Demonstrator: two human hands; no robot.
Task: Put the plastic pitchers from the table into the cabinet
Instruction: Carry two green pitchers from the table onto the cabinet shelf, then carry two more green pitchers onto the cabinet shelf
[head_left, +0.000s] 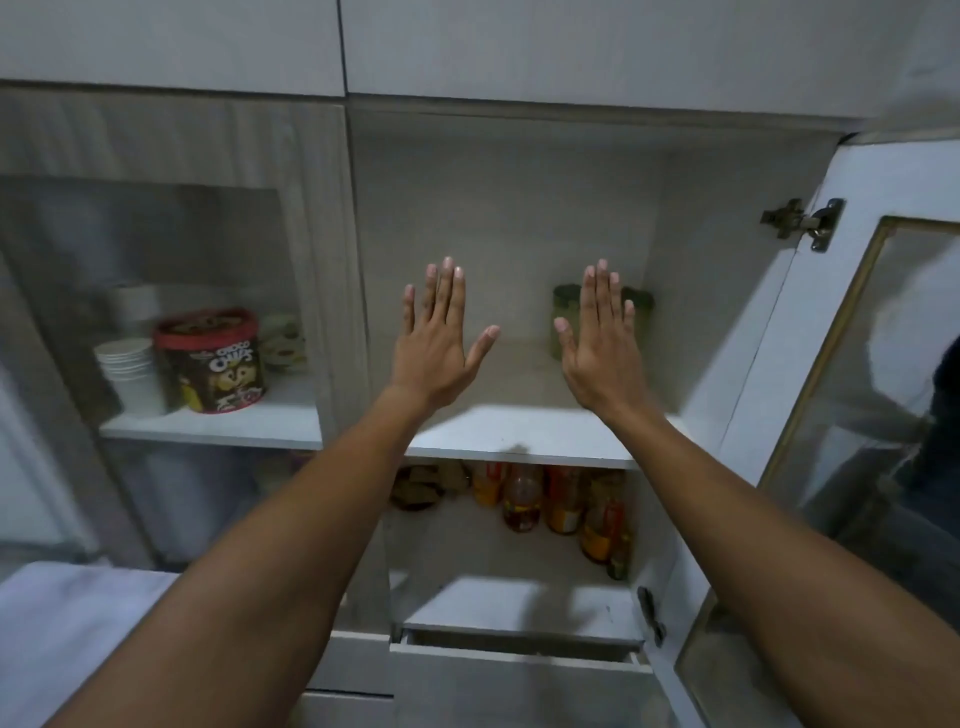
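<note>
The white cabinet stands open in front of me, its upper shelf (519, 434) mostly bare. My left hand (436, 343) and my right hand (597, 348) are both raised flat in front of that shelf, fingers straight and apart, holding nothing. Two greenish translucent containers (566, 312) stand at the back right of the shelf, partly hidden behind my right hand; I cannot tell whether they are pitchers. No table is in view.
The right cabinet door (852, 364) with a glass pane is swung open. The lower shelf holds several bottles (524, 499). Behind the shut left glass door are a cereal tin (213, 361) and stacked white cups (130, 371). A drawer (519, 665) below is slightly pulled out.
</note>
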